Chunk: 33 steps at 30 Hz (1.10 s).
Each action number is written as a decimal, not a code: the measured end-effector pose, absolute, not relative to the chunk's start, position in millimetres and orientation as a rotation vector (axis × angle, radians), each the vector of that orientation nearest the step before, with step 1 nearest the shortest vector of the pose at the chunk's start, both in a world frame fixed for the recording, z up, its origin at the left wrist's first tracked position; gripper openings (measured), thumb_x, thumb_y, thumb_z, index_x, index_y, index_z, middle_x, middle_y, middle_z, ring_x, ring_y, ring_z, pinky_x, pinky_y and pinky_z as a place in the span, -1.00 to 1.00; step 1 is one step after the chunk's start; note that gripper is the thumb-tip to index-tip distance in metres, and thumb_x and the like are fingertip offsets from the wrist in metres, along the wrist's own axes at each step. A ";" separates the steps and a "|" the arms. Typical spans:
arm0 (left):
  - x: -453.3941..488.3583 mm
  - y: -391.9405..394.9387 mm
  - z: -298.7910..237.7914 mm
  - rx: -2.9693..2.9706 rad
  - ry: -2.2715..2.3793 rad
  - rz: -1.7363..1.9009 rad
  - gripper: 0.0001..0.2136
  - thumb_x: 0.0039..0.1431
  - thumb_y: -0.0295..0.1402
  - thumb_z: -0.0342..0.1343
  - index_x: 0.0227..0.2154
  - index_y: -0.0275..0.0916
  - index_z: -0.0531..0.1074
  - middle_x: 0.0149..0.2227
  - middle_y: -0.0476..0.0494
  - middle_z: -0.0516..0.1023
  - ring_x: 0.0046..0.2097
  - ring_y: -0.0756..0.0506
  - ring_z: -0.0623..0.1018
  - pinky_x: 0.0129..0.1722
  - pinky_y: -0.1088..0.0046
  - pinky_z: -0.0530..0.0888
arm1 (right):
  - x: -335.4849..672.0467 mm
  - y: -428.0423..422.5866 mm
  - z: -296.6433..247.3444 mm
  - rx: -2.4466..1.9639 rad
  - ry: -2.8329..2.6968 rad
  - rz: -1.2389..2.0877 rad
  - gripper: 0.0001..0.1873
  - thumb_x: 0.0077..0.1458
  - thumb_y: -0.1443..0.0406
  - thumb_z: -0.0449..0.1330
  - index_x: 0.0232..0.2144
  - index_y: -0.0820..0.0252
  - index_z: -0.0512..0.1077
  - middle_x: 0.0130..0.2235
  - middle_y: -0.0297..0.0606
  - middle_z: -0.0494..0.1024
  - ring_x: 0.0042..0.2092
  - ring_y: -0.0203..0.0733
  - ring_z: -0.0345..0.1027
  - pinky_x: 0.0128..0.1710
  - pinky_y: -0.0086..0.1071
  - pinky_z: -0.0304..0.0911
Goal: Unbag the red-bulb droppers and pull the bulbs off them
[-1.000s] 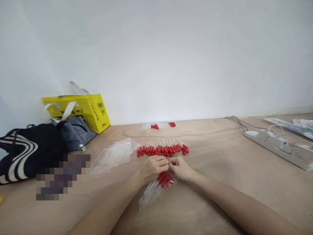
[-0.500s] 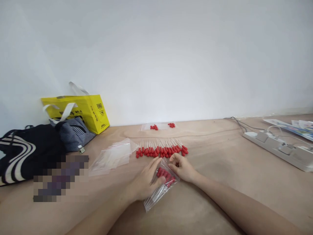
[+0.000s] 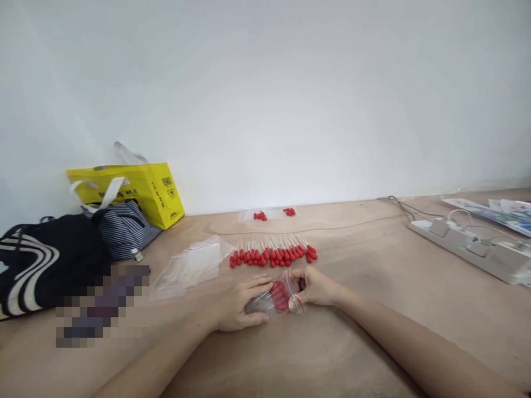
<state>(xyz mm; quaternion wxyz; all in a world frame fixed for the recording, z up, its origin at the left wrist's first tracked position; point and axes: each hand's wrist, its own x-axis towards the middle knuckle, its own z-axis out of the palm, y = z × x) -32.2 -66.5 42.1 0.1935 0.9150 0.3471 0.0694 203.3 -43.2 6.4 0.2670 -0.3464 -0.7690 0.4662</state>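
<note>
A clear zip bag (image 3: 265, 302) lies low over the table between my hands, with several red-headed sticks (image 3: 280, 296) inside. Its red-lined mouth points right and the pale stick ends point left. My left hand (image 3: 243, 304) grips the bag's left end, thumb along the near side and fingers along the far side. At the mouth, my right hand (image 3: 313, 286) pinches the plastic between thumb and curled fingers. Just beyond my hands, a row of loose red-headed sticks (image 3: 274, 255) lies with heads toward me. Left of that row are flat zip bags (image 3: 188, 268), overlapping.
Filled clear bags (image 3: 271, 213) lie near the wall. A yellow carrier bag (image 3: 160, 193), a striped bag (image 3: 128, 229) and a black bag (image 3: 53, 260) stand at left. At right are a white power strip (image 3: 468, 249) with plugs and cables, and printed sheets (image 3: 489, 213).
The filled bag has turned so its mouth faces right. My left hand has shifted left and down to its other end. My right hand has moved onto the mouth and pinches it.
</note>
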 end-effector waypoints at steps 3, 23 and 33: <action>-33.0 -66.4 34.9 2.562 1.004 0.256 -0.43 0.02 -0.13 0.03 0.10 -0.22 0.12 0.14 -0.21 0.17 0.15 -0.21 0.17 0.11 0.18 0.16 | 202.6 -45.7 8.9 -1.002 -2.120 1.134 -0.51 -0.42 0.10 0.37 -0.40 0.26 0.43 -0.63 -0.52 0.16 -0.58 -0.46 -0.05 -0.63 -0.56 -0.11; -31.1 -69.0 30.1 2.506 1.040 0.391 -0.52 0.02 -0.16 0.04 0.02 -0.19 0.24 0.08 -0.16 0.29 0.11 -0.17 0.26 0.10 0.21 0.20 | 201.4 -56.6 20.0 -0.902 -2.218 0.972 -0.77 -0.29 0.39 0.26 -0.46 0.24 0.34 -0.45 -0.42 0.34 -0.46 -0.39 0.18 -0.48 -0.54 0.11; -31.5 -68.9 31.8 2.494 1.030 0.391 -0.50 0.01 -0.13 0.04 0.03 -0.17 0.21 0.06 -0.14 0.31 0.08 -0.17 0.29 0.10 0.19 0.17 | 199.1 -57.7 22.8 -0.849 -2.231 1.120 -0.77 -0.28 0.38 0.25 -0.48 0.24 0.30 -0.49 -0.45 0.33 -0.48 -0.43 0.16 -0.50 -0.56 0.10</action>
